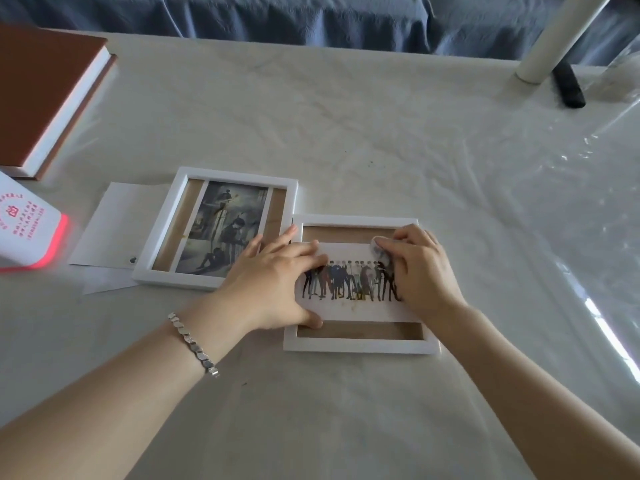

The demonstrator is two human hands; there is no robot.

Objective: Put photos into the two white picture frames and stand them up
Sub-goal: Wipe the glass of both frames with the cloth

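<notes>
Two white frames lie flat on the table (381, 133), and neither one stands up yet. The near frame (360, 344) sits right under both hands. The group photo (349, 282) lies inside it, on the brown back. The left hand (277, 278) lies flat on the left end of this photo, with its fingers straight and pressing down. I think it does this so the photo cannot slide. The right hand (419, 268) rests on the right end. Its fingers curl around a small pale thing (375, 244) and hold it on the far right corner of the photo. I cannot tell what this thing is. It may be for sticking or rubbing the photo down. The photo's long side runs from one hand to the other. The little people's heads point away from the person and their feet point back. The other frame (239, 176) lies just past the left hand's fingertips, on the left side. It has a dark photo (225, 223) in it. Its long side runs away from the hand and leans a bit to the right. White paper (114, 223) pokes out from under it.
</notes>
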